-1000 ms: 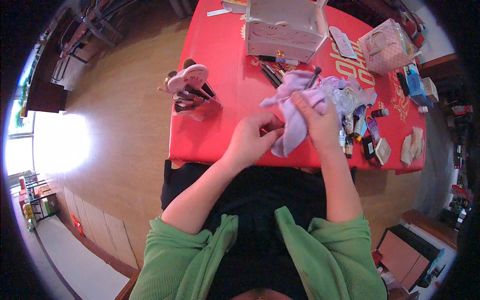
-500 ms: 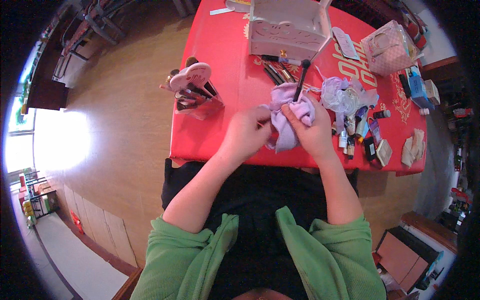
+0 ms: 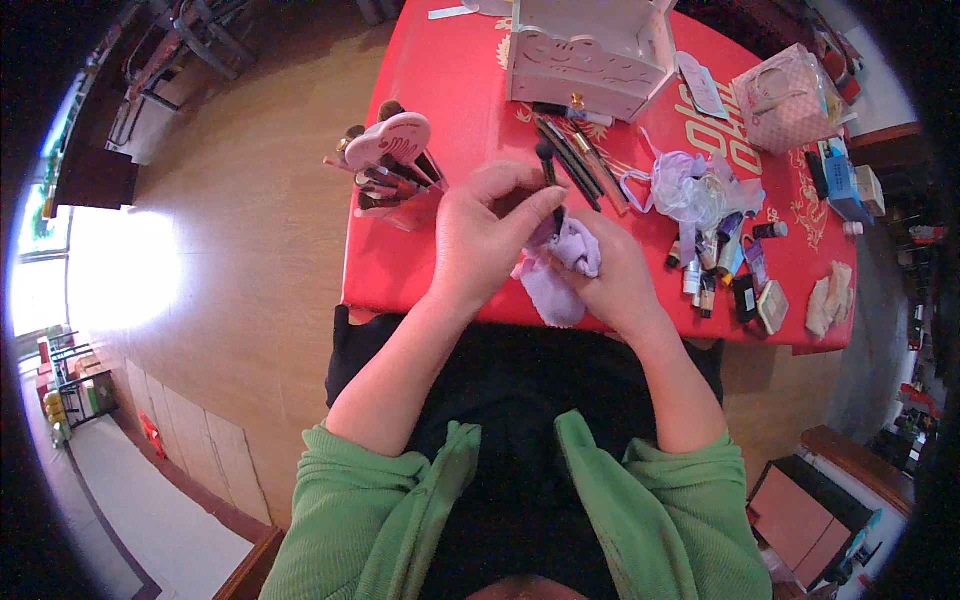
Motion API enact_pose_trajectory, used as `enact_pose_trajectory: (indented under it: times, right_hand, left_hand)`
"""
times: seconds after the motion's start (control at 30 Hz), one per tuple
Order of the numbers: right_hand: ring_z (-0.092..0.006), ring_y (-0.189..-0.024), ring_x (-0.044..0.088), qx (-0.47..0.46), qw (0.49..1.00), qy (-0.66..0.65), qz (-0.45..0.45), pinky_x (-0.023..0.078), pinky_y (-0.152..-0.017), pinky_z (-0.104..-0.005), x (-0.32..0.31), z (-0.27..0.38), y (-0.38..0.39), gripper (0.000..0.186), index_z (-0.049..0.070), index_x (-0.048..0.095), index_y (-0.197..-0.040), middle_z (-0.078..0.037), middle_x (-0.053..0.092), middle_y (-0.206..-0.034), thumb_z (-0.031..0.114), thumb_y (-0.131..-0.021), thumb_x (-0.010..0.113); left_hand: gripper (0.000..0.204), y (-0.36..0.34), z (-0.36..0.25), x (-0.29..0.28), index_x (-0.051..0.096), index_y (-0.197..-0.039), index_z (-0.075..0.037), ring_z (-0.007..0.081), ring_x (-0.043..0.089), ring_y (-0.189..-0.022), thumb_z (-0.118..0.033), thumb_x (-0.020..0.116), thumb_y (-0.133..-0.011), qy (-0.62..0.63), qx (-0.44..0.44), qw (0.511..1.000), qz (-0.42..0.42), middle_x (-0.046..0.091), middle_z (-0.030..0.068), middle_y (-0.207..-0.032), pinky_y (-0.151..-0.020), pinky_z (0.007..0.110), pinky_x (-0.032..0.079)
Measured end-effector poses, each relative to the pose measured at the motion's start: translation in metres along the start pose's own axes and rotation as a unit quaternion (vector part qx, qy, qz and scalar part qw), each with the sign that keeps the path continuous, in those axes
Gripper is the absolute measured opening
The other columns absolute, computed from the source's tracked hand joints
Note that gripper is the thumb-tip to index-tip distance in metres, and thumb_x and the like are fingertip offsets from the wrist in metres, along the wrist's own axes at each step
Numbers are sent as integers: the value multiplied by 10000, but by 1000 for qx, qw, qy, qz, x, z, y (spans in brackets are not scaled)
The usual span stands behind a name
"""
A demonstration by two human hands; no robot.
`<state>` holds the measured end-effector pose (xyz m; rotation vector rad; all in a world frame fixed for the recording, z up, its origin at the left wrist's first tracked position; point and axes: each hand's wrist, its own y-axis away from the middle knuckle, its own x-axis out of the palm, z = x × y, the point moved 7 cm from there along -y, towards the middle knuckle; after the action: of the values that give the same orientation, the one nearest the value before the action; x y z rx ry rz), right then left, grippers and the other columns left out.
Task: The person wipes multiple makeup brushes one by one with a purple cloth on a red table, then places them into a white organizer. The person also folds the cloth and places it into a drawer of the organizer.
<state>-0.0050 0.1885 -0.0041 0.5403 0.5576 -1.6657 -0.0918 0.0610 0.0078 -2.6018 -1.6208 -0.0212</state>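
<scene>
Between the fingers and thumb of my left hand (image 3: 478,232) is a dark makeup brush (image 3: 546,156), held with its tip pointing up and away from me. Its lower end goes into a lilac cloth (image 3: 555,290). My right hand (image 3: 622,272) is closed on that cloth, which bunches round the brush and hangs down toward the table's near edge. Just beyond my hands, several slim pencils or brushes (image 3: 585,160) lie side by side. A pink holder (image 3: 395,212) full of makeup brushes stands to the left of my left hand.
A white cabinet (image 3: 590,75) with a small drawer stands at the back of the red-covered table (image 3: 440,70). Right of my hands lie lilac ribbon and mesh (image 3: 695,190), several cosmetic tubes (image 3: 692,275) and a beige cloth (image 3: 828,300). A pink checked box (image 3: 785,98) sits farther back.
My left hand has moved from the cloth to the brush. Brush and cloth have shifted left, and the brush now stands more upright. My right hand keeps hold of the cloth, lower down.
</scene>
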Motion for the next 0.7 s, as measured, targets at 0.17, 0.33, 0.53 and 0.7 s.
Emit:
enact_pose_trajectory:
  times: [0.17, 0.33, 0.53, 0.7]
  right_hand:
    - [-402, -1000, 626, -13, 997, 26, 78, 504, -863, -460, 14, -3, 9, 403, 35, 630, -1086, -190, 660, -1022, 178, -740, 780]
    - [-396, -994, 625, 16, 995, -45, 90, 500, -864, -458, 18, -10, 8, 442, 20, 631, -1088, -196, 655, -1036, 199, -721, 800]
    - [-391, -1006, 621, -9, 996, -17, 88, 503, -862, -445, 20, -6, 6, 475, 18, 618, -1109, -186, 647, -1066, 191, -710, 806]
    - [-391, -1013, 617, -26, 996, -10, 90, 506, -867, -439, 25, -5, 6, 482, 22, 618, -1102, -183, 644, -1056, 186, -691, 807]
  left_hand:
    - [117, 3, -44, -34, 688, -1003, 16, 76, 606, -785, -25, 714, -897, 33, 65, 993, -94, 668, 5, -878, -714, 224, 482]
    - [111, 12, -98, -99, 657, -1046, 30, 83, 623, -767, -39, 650, -959, 24, 185, 958, -216, 679, 43, -931, -699, 217, 503]
    - [90, 16, -99, -110, 658, -1013, 7, 112, 657, -804, -41, 669, -937, -163, 198, 941, -221, 711, 77, -928, -712, 233, 506]
    - [62, 11, -92, -105, 670, -944, -9, 95, 614, -681, -64, 677, -917, -302, 191, 911, -208, 700, 47, -804, -625, 239, 464]
